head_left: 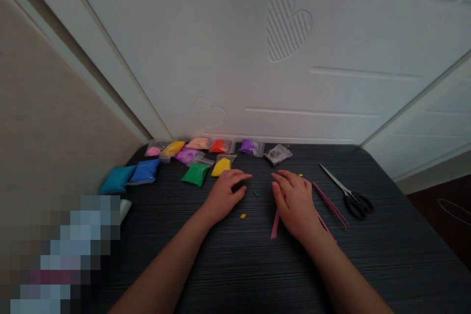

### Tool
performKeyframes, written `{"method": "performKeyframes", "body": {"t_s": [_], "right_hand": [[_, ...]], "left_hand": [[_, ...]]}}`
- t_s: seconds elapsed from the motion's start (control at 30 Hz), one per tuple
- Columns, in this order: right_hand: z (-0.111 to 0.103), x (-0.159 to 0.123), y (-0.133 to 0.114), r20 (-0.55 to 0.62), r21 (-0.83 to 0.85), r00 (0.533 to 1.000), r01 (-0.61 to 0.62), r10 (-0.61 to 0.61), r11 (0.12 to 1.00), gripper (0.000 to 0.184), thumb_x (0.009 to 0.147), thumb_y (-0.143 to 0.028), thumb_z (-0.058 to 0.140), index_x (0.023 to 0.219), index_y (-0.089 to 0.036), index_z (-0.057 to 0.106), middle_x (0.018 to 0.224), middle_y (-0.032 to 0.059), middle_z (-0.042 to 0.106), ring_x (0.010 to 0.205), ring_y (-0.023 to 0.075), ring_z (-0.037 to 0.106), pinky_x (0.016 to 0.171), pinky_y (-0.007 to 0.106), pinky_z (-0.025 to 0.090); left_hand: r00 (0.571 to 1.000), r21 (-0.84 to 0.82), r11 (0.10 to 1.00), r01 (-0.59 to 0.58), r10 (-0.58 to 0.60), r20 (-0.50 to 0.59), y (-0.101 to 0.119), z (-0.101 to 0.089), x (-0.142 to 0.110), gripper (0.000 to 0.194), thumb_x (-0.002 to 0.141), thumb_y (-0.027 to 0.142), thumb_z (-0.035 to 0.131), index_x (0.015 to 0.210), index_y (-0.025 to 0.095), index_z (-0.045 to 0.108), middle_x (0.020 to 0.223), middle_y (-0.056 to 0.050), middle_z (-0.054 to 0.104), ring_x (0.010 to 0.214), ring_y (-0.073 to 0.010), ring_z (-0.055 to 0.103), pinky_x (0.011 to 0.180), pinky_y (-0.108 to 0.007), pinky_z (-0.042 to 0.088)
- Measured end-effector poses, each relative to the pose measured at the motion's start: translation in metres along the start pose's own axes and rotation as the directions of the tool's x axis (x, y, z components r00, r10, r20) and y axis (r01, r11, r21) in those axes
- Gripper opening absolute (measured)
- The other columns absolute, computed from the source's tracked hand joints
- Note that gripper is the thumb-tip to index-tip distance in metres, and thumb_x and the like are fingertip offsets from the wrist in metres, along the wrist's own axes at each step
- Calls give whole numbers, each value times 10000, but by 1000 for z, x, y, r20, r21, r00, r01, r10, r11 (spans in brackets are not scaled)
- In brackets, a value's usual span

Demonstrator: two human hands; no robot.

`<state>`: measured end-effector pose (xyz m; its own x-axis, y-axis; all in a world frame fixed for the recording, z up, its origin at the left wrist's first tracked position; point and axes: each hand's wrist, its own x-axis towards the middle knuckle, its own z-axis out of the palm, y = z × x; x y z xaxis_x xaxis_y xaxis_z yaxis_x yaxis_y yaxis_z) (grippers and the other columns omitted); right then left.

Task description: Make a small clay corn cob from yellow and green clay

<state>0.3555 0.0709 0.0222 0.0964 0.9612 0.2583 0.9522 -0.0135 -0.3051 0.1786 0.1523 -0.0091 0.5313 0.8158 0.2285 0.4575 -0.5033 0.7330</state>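
Observation:
My left hand (225,195) lies on the dark table, index finger stretched out and thumb apart, with nothing visible in it. A small green piece (255,193) is just right of its fingertips, and a small yellow piece (243,216) lies nearer me. My right hand (294,201) rests palm down, fingers slightly bent and thumb apart from them. Partly under it is a flat pink strip (274,226); a thin pink tool (333,207) lies to its right. Another yellow bit (300,175) shows beyond its knuckles.
Black-handled scissors (351,196) lie at the right. Along the back are bags of coloured clay, among them green (195,174), yellow (221,167), purple (250,146) and grey (278,154). Blue packs (145,171) sit at the left. A white panel (228,59) rises behind the table.

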Motion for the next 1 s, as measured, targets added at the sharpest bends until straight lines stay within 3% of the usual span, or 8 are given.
{"method": "performKeyframes", "body": {"t_s": [0.07,0.17,0.27,0.43,0.6,0.8,1.0], "right_hand": [[-5,2,6,60,20,998,-37,36,999,308,893,-304,276,935,-217,569,972,36,607,908,157,543,779,296,360],[-8,0,11,209,-30,971,-112,116,993,289,870,-350,319,761,-214,550,740,12,620,678,151,570,587,268,349],[-7,-5,9,303,-109,941,-119,147,987,215,824,-376,410,764,-217,542,732,12,621,658,162,575,551,265,320],[-3,-11,-4,288,-155,954,-44,88,987,154,834,-296,403,823,-207,528,835,32,602,726,160,577,605,262,341],[-4,-13,-8,292,-74,956,57,-33,996,153,851,-226,375,826,-204,524,845,25,577,756,132,550,646,233,356],[0,-13,-6,280,-115,960,50,-16,992,254,875,-278,333,783,-189,552,820,42,580,752,147,552,669,250,362],[3,-9,-6,258,-194,966,15,36,981,238,867,-268,345,774,-186,548,826,41,610,751,158,581,633,260,361]], "left_hand": [[997,94,994,-64,59,53,2,2,-1,304,744,214,531,1036,262,601,1029,-31,547,982,-180,460,898,-344,353],[990,173,979,-111,95,101,2,5,-2,300,750,245,542,1043,267,601,1053,-31,541,990,-184,448,901,-350,354],[985,215,966,-147,123,120,0,7,-2,273,770,258,522,1028,271,610,1084,-32,535,1004,-189,442,898,-360,353],[984,220,961,-169,151,95,0,10,-3,183,783,266,507,897,258,650,1018,-28,550,949,-179,458,851,-346,373],[986,192,968,-163,153,64,3,10,-3,133,774,237,520,825,225,642,942,-29,568,920,-173,472,833,-331,376],[995,145,984,-100,103,-11,3,8,-2,129,781,239,511,824,202,627,887,-33,585,891,-166,498,828,-322,378],[996,163,983,-84,86,-9,4,10,-3,136,777,266,517,807,192,628,850,-32,592,855,-164,504,814,-322,381]]}}
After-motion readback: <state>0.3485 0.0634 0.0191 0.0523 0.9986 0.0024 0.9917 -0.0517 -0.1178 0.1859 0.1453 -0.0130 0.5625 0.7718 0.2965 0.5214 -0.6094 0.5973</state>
